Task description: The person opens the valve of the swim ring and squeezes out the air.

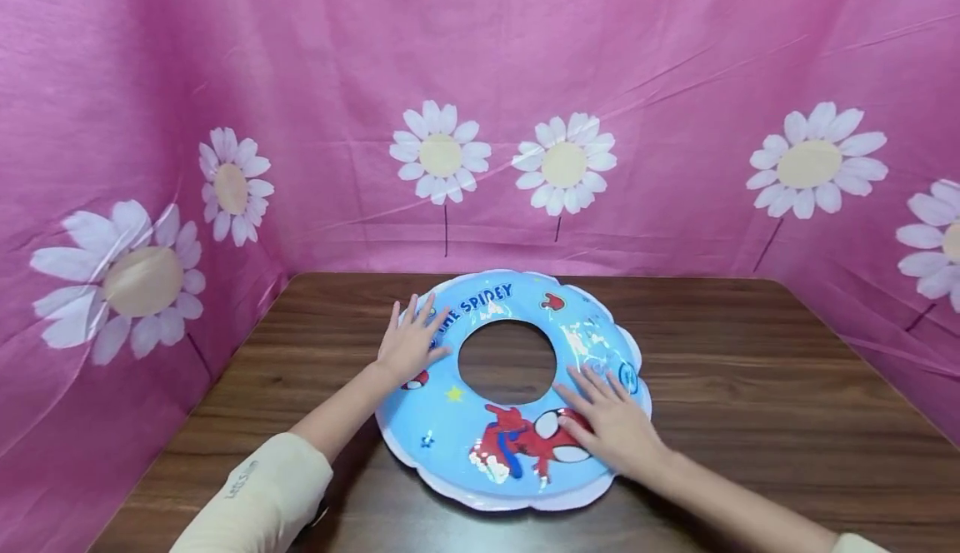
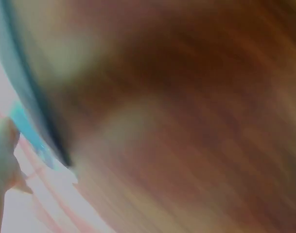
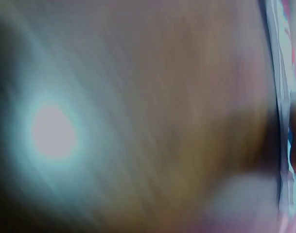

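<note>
A light blue inflatable swim ring (image 1: 450,453) with a scalloped white edge lies flat on the wooden table, printed with a red cartoon figure, a star and lettering. My left hand (image 1: 408,345) rests on its left side with the fingers spread. On the lower right part my right hand (image 1: 618,428) lies across the figure's head, fingers straight and apart. The left wrist view catches the ring's edge (image 2: 26,92) and part of the left hand (image 2: 4,160) at its left side. In the right wrist view the ring's edge (image 3: 283,111) is blurred at the far right.
The brown wood-grain table (image 1: 735,370) extends on both sides of the ring. Behind it and along the sides hangs a pink curtain (image 1: 510,53) with large white daisies.
</note>
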